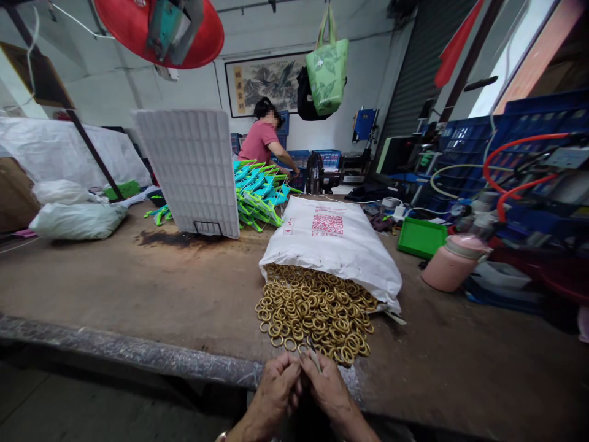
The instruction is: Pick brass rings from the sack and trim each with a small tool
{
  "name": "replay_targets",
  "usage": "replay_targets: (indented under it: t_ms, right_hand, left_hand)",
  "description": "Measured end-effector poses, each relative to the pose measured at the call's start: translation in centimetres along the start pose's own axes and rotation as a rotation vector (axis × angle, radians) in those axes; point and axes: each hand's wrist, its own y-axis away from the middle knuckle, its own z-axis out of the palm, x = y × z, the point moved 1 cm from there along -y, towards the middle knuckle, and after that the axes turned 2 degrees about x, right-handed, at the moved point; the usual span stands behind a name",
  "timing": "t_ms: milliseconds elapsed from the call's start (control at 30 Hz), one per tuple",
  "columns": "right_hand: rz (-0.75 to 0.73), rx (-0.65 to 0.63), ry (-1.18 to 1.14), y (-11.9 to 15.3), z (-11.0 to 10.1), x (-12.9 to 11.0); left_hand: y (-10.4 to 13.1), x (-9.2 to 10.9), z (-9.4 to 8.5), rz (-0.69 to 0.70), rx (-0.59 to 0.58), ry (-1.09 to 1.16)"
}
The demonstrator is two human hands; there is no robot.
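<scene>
A pale wall point(280, 27) carries a wide framed landscape painting point(276, 83), with a dark grey slatted shutter point(416, 80) to its right. The worn brown counter point(138, 294) stretches across above a dim grey floor point(69, 396), while bright light point(501, 67) shows at the upper right.

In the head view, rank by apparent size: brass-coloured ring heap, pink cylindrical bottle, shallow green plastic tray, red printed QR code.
1. Ring heap
2. Pink bottle and green tray: too alike to rank, the bottle being nearer
3. Red QR code

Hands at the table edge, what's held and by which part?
Right hand: a slim pale object, apparently by its lower part; left hand: cannot be told.
</scene>
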Motion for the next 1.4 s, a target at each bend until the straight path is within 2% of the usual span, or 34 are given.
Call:
replay_targets:
  t_ms: [300, 667, 867, 1100, 1400]
  right_hand:
    - [0.041, -0.023, -0.067, -0.7, 0.5, 0.1]
    - [0.057, -0.012, -0.119, -1.3, 0.8, 1.2]
    - [-0.002, 0.032, -0.057, -1.6, 0.5, -0.3]
    - [-0.002, 0.011, 0.005, -0.8, 0.3, -3.0]
    - [-0.021, 0.021, 0.021, -0.7, 0.6, -3.4]
  left_hand:
    - [-0.5, -0.1, -0.4, 0.027, -0.024, 0.031]
    - [-1.1, -0.4, -0.5, -0.028, 0.009, 0.084]
    - [-1.6, -0.9, -1.1, 0.023, -0.033, 0.156]
    - [-1.1, -0.1, -1.9, 0.01, -0.044, 0.205]
    - [-0.8, -0.2, -2.2, -0.015, -0.041, 0.248]
